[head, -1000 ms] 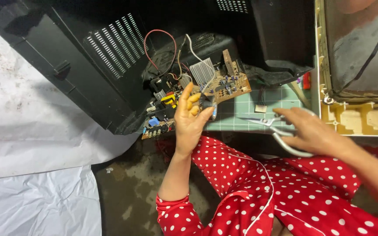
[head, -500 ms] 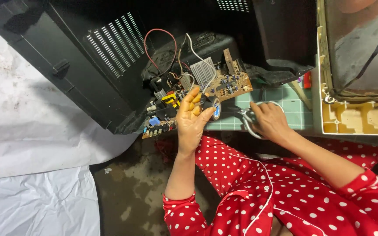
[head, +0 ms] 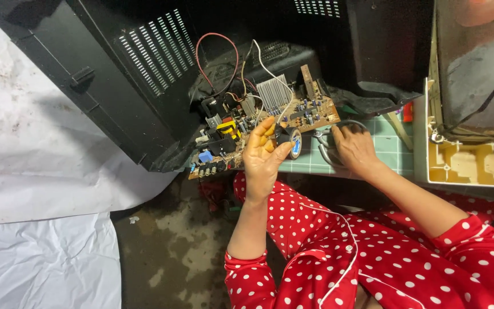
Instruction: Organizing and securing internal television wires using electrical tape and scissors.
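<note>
Stained concrete floor (head: 172, 257) and white sheeting (head: 41, 189) lie nearest, under red polka-dot sleeves. Above them the left hand (head: 263, 157) keeps its curled grip on the edge of the brown circuit board (head: 258, 129), thumb by a dark round component. The right hand (head: 353, 150) has drawn in from the right and now closes on a metal tool (head: 330, 153) just beside the board. Beyond sits the black casing (head: 144, 74).

Red white-dotted sleeve (head: 430, 257), brown circuit board (head: 293, 114), green tiles (head: 384, 149), black casing (head: 115, 74)
</note>
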